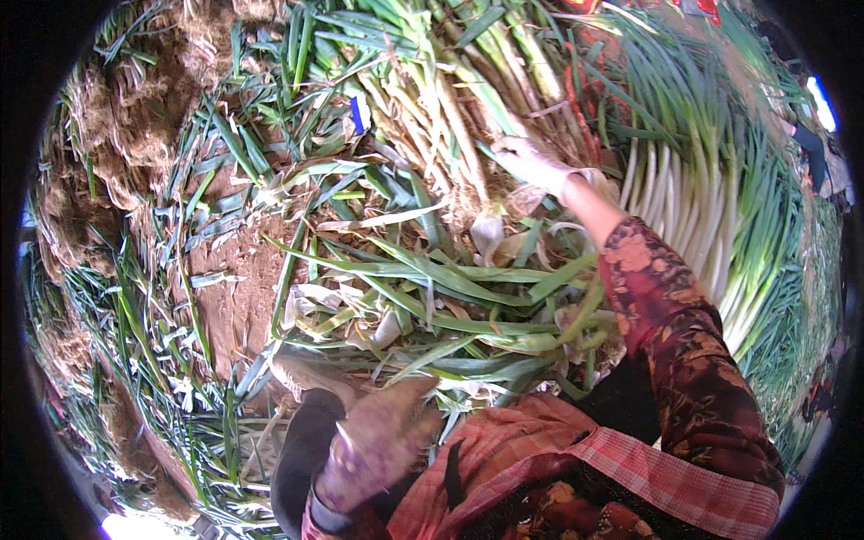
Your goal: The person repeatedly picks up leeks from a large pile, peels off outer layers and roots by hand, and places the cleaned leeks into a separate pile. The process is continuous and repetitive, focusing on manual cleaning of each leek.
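Note:
My right hand, in a whitish glove, reaches to the root ends of a pile of uncleaned green onions. Its fingers are bent beside a green leaf, and whether they grip a stalk is hard to make out. Dry skins and tangled roots lie under and beside it. My left hand wears a stained, purplish glove and hovers blurred near my knee and the red apron. Its fingers are not clear, and nothing distinct shows in them. Stripped leaves lie in a heap between the hands.
Cleaned green onions with white stems lie in a thick row on the right. Red netting or cord runs near the pile. Rooty bundles stand at left. Leaf scraps and bare brown ground are left of centre. A shoe is below.

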A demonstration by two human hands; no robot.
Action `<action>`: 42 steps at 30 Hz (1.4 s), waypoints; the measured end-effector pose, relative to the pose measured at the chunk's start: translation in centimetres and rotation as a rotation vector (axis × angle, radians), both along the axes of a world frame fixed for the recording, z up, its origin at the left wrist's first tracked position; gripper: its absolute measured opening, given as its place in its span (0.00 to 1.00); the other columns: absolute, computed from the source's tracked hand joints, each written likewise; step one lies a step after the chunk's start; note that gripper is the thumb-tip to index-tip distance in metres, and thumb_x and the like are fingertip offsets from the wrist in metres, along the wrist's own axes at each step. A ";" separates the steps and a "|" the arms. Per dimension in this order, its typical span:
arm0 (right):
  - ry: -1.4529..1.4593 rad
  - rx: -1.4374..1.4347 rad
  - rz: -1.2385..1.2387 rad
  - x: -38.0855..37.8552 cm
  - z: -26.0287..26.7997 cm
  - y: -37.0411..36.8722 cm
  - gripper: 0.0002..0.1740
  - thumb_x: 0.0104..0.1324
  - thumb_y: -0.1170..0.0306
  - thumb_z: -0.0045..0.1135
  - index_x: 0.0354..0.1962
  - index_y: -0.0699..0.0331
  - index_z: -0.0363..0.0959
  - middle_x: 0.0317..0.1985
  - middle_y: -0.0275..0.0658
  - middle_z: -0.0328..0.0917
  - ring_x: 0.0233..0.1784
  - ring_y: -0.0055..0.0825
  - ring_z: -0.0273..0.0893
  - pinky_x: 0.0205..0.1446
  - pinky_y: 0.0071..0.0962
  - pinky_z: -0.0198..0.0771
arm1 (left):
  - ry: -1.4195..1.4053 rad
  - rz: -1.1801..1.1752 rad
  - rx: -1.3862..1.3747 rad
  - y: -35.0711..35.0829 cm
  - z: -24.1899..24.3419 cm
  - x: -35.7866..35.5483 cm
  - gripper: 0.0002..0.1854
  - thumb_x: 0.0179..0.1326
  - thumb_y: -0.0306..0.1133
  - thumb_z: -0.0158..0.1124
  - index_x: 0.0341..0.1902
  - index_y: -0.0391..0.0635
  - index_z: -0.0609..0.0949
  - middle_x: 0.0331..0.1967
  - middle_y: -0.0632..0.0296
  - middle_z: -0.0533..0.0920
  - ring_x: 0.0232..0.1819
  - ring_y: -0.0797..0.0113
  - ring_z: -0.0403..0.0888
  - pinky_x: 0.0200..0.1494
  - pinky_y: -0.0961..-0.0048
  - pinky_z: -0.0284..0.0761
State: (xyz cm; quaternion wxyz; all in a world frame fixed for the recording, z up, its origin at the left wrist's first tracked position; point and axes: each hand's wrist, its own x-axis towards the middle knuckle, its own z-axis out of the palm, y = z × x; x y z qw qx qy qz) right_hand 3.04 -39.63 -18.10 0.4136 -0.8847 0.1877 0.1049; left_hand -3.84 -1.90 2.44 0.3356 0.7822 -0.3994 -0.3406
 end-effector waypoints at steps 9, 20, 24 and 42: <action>-0.008 -0.398 -0.375 8.0 -7.4 5.5 0.22 0.46 0.65 0.63 0.35 0.66 0.65 0.36 0.52 0.74 0.38 0.45 0.74 0.42 0.37 0.70 | 0.268 0.012 0.159 -0.1 0.0 0.6 0.22 0.52 0.38 0.57 0.50 0.39 0.72 0.45 0.49 0.76 0.45 0.48 0.73 0.48 0.60 0.67; 0.023 0.758 -0.361 -5.8 2.7 11.8 0.28 0.51 0.74 0.58 0.49 0.73 0.60 0.31 0.40 0.75 0.25 0.19 0.71 0.24 0.18 0.68 | 0.042 0.045 0.067 1.8 0.2 -1.9 0.19 0.57 0.38 0.53 0.50 0.41 0.72 0.43 0.47 0.76 0.45 0.50 0.74 0.47 0.63 0.70; -0.128 0.999 -0.444 -12.5 8.5 12.9 0.21 0.52 0.67 0.57 0.43 0.66 0.66 0.23 0.33 0.71 0.19 0.18 0.67 0.17 0.18 0.62 | 0.023 0.216 -0.056 1.3 0.6 -2.1 0.18 0.60 0.40 0.52 0.51 0.46 0.73 0.40 0.50 0.78 0.42 0.55 0.78 0.42 0.65 0.73; -0.106 0.337 0.546 -31.0 25.6 20.7 0.35 0.58 0.59 0.57 0.58 0.65 0.53 0.38 0.47 0.72 0.40 0.35 0.75 0.43 0.29 0.67 | 1.503 0.728 -1.057 -1.1 -4.3 0.6 0.24 0.60 0.55 0.46 0.49 0.49 0.69 0.38 0.56 0.77 0.39 0.58 0.75 0.48 0.52 0.68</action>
